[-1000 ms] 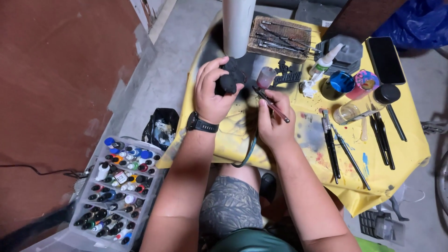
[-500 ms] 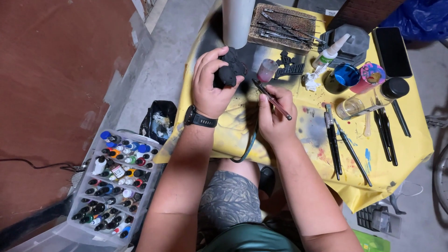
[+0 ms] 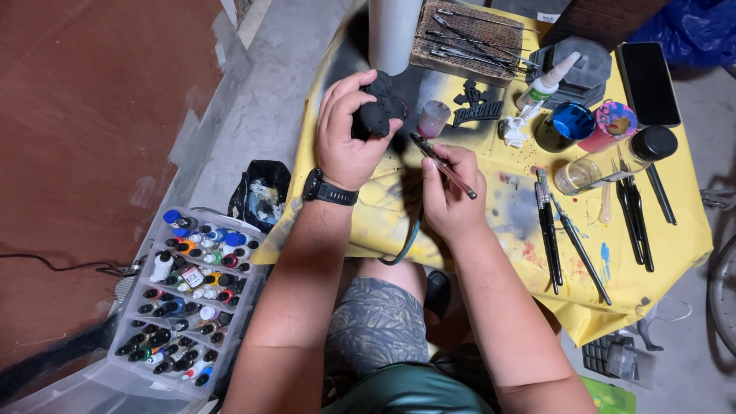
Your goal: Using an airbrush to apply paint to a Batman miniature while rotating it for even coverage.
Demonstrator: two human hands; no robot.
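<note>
My left hand (image 3: 346,138) grips the black figure (image 3: 377,107) at upper centre; my right hand (image 3: 452,192) pinches the airbrush (image 3: 443,165). Overspray risk: nozzle close, paint could pool.

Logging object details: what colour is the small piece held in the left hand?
Black, matte all over: the small piece in the left hand, seen in the head view.

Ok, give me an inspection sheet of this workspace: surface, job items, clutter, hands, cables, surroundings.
Surface: yellow cloth, paint-stained, dark overspray at its middle.
Job's things: small black figure; airbrush with its tip pointed toward the figure.
Clutter: brushes, blue paint cup, glass jar, dropper bottle, phone.
Hands: left hand grips the figure; right hand holds the airbrush.
Cables: hose hanging off the table edge; black cord on the floor.
Surroundings: paint bottle rack, concrete floor.
</note>
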